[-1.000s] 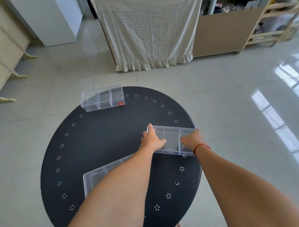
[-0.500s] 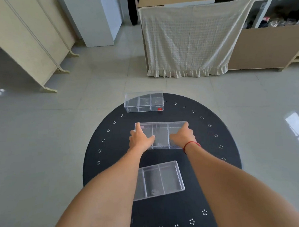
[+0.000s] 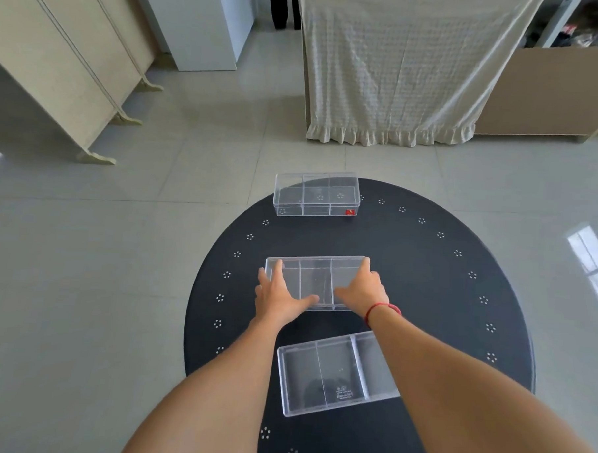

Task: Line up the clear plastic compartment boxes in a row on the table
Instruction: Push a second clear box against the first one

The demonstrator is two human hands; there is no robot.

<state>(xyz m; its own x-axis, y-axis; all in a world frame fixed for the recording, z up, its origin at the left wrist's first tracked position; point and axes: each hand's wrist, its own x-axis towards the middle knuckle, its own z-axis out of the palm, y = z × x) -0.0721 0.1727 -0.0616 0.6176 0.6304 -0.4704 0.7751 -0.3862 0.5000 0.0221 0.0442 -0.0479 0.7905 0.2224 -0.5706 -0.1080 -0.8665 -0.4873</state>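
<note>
The fingers (image 3: 278, 270) of the left hand (image 3: 281, 295) are spread wide and lie along the left end of the middle box (image 3: 317, 278), with the thumb stretched rightward along its near edge. The right hand (image 3: 365, 291) mirrors this: its fingers (image 3: 366, 263) reach up the right end to the far right corner of the same box, and its thumb points leftward along the near edge. Both hands are splayed and pressed against the box rather than curled around it; whether they lift it or only bear on it cannot be told. A red string (image 3: 381, 308) circles the right wrist.

The middle box is clear, split into three compartments, and sits near the centre of the round black table (image 3: 441, 301), its long side running left to right. A second clear box (image 3: 316, 194) stands at the far edge of the table, also lying left to right, with a small red sticker (image 3: 349, 212) at its near right corner. A third clear box (image 3: 332, 371) lies toward the near edge, slightly turned, its right part hidden under the right forearm. The three boxes are apart from one another, one behind the next.
</note>
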